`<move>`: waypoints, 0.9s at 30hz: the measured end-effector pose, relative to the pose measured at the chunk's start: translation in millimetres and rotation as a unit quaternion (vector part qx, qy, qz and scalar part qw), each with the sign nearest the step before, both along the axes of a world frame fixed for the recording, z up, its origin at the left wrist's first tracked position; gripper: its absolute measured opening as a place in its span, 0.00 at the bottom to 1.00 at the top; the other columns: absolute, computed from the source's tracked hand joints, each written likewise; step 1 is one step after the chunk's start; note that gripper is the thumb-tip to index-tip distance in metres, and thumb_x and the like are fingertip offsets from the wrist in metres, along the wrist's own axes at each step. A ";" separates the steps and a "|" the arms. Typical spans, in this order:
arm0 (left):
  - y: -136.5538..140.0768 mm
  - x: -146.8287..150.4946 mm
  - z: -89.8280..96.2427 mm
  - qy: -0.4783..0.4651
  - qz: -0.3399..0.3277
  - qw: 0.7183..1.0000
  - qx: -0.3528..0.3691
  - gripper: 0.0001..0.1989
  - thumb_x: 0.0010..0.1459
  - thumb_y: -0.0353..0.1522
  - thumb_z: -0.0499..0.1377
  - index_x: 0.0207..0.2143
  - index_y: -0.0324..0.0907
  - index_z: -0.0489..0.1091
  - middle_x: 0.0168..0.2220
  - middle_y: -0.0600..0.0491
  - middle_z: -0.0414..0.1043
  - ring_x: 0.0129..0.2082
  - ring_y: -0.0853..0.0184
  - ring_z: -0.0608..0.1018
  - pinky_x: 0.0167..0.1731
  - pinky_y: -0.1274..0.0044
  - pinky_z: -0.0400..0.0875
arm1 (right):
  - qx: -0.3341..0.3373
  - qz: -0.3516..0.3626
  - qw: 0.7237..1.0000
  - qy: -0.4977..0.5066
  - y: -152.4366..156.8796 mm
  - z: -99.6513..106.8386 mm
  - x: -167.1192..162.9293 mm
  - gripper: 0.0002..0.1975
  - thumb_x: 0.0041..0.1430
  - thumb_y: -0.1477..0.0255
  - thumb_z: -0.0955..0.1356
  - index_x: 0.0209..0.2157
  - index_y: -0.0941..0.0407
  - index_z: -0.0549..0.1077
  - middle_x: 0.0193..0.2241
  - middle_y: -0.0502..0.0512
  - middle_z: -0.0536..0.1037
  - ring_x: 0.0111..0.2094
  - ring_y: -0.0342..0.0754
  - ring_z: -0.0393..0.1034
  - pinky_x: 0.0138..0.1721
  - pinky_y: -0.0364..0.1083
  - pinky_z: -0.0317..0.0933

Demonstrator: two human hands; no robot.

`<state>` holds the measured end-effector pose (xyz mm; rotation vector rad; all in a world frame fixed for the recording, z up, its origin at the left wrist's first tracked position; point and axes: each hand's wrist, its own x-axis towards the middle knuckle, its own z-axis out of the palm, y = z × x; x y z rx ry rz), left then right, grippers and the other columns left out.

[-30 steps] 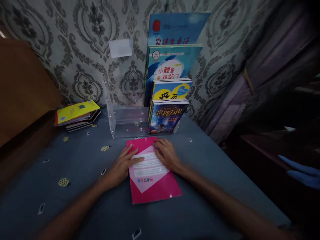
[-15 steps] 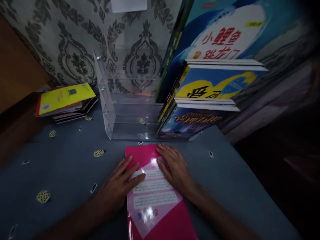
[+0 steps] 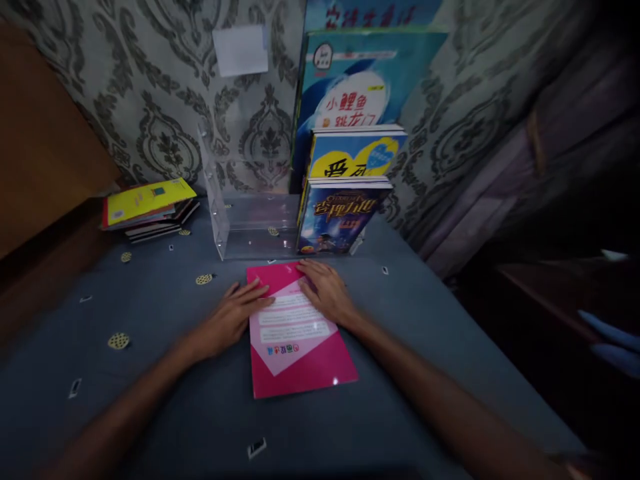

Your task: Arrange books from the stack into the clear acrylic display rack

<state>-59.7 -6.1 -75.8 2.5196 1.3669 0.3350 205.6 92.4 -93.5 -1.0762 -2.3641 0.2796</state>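
A pink book point(image 3: 310, 363) with a pale printed panel lies flat on the blue-grey tablecloth, its top end toward the rack. My left hand point(image 3: 233, 317) rests on its left edge, fingers stretched out over the cover. On the upper right edge lies my right hand point(image 3: 327, 290), its fingers also spread flat on the cover. Beyond the book stands a clear acrylic rack point(image 3: 250, 243) with stepped tiers. Its right side holds several upright books, among them a dark blue one point(image 3: 340, 223) in front, a yellow-and-blue one point(image 3: 357, 153) and a teal one point(image 3: 385, 73).
A pile of books topped by a yellow one point(image 3: 150, 202) lies at the back left. Patterned wallpaper point(image 3: 170, 143) with a white card point(image 3: 243, 50) rises behind the rack. The tablecloth point(image 3: 425, 320) ends in a slanting edge on the right.
The camera view has shifted back and up, so the whole pink book and more of the upright books show. Both hands stay flat on the pink book.
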 end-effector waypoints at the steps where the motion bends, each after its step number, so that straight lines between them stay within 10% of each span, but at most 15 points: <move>1: 0.8 -1.9 4.1 0.006 -0.005 1.000 -0.015 0.29 0.66 0.25 0.48 0.67 0.52 0.60 0.70 0.51 0.57 0.71 0.58 0.56 0.67 0.51 0.50 | -0.006 0.000 1.000 -0.004 -0.3 0.9 -0.6 0.20 0.66 0.70 0.62 0.57 0.57 0.73 0.58 0.64 0.75 0.61 0.57 0.66 0.62 0.60 0.58; 12: 29.6 16.6 6.0 0.043 0.103 0.994 0.017 0.25 0.72 0.39 0.43 0.67 0.42 0.59 0.70 0.47 0.57 0.70 0.61 0.59 0.69 0.59 0.49 | -0.033 0.017 0.998 0.046 10.0 -6.2 5.2 0.19 0.64 0.72 0.64 0.55 0.57 0.74 0.56 0.64 0.76 0.60 0.57 0.67 0.61 0.59 0.59; 27: 70.5 71.0 -6.6 0.056 0.049 0.994 0.084 0.26 0.71 0.37 0.44 0.67 0.38 0.59 0.69 0.42 0.58 0.70 0.59 0.60 0.67 0.61 0.53 | -0.108 -0.017 0.972 0.210 34.0 -8.4 0.7 0.19 0.65 0.76 0.61 0.54 0.55 0.73 0.46 0.57 0.83 0.50 0.50 0.76 0.56 0.54 0.66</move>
